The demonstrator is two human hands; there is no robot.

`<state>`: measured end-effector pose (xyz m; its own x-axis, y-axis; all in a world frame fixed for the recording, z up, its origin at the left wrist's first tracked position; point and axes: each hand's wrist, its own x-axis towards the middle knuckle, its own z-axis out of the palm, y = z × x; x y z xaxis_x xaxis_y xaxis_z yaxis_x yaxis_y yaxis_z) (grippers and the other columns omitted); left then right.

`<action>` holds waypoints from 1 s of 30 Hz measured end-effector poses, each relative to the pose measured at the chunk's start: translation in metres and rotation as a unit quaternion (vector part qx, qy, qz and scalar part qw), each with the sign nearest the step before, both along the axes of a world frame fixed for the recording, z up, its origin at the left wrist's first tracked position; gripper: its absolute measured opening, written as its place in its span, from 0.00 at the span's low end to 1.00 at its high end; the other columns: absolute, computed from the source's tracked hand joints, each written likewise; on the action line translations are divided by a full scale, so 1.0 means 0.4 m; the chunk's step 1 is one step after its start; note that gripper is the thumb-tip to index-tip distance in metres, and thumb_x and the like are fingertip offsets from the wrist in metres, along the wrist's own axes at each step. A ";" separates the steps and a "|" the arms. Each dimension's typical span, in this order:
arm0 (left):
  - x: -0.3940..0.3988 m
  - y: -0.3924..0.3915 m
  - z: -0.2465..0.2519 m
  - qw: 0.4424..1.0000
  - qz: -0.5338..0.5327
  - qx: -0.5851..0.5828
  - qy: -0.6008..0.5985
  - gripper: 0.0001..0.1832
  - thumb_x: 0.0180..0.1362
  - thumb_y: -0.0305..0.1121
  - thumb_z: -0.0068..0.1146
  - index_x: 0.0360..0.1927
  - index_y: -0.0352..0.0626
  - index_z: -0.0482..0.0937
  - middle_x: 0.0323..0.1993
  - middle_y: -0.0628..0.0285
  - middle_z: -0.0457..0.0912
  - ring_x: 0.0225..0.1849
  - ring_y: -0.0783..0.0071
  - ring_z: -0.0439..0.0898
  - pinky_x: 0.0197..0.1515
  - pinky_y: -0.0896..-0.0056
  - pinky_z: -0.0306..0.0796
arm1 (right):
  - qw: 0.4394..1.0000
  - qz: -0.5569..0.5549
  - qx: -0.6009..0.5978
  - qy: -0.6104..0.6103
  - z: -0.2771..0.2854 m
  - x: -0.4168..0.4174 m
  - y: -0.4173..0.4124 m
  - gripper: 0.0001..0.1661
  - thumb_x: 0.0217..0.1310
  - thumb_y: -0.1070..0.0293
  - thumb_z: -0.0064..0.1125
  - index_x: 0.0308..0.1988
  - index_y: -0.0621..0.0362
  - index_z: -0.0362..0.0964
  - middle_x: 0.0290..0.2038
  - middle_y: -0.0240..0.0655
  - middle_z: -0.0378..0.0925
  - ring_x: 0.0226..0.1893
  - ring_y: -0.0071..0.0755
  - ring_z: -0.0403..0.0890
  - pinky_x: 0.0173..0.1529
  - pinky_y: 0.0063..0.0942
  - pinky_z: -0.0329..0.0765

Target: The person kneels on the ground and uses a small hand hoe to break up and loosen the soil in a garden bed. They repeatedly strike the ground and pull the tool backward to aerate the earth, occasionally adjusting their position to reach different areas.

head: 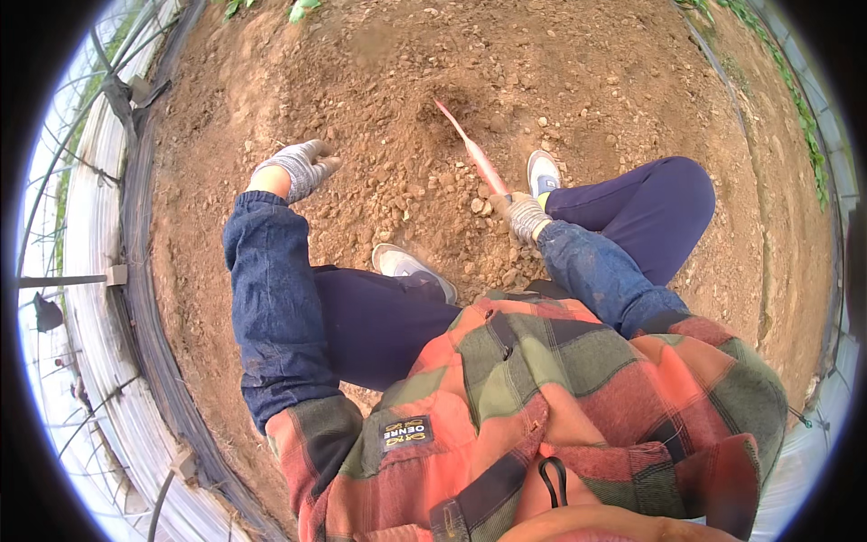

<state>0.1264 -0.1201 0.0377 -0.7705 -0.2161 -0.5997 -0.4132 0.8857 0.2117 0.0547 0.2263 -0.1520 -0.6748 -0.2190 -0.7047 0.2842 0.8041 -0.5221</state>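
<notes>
My right hand (527, 215), in a grey knit glove, grips the near end of a slim red hand tool (484, 162). The tool slants away to the upper left and narrows to a tip beside a dark, crumbly patch of soil (464, 108). Whether the tip is in the ground or just above it, I cannot tell. To the left, my left hand (301, 168) is in a matching glove above bare brown soil (379, 169). Its fingers are bent and apart from the thumb, and I see nothing held in it.
My shoes (410, 267) rest on cloddy earth, knees bent outward. Along the left run black sheeting (145, 271), white plastic film (101, 237) and thin metal hoops. Green leaves (303, 8) show at the top, and more plants (802, 122) line the right edge.
</notes>
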 end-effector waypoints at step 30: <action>0.298 0.146 0.070 0.981 0.180 -0.049 -0.049 0.21 0.59 0.47 0.53 0.51 0.47 0.76 0.41 0.56 0.82 0.46 0.63 0.80 0.49 0.66 0.71 | 0.943 -0.157 -0.242 -0.165 -0.035 -0.121 -0.104 0.25 0.57 0.43 0.54 0.26 0.55 0.69 0.14 0.33 0.67 0.09 0.32 0.66 0.13 0.32 0.61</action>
<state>0.2454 -0.0615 0.0658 -0.5734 -0.5234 -0.6303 -0.7165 0.6934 0.0760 0.0062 0.1847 -0.1658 -0.5218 -0.3940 -0.7566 0.6797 0.3439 -0.6479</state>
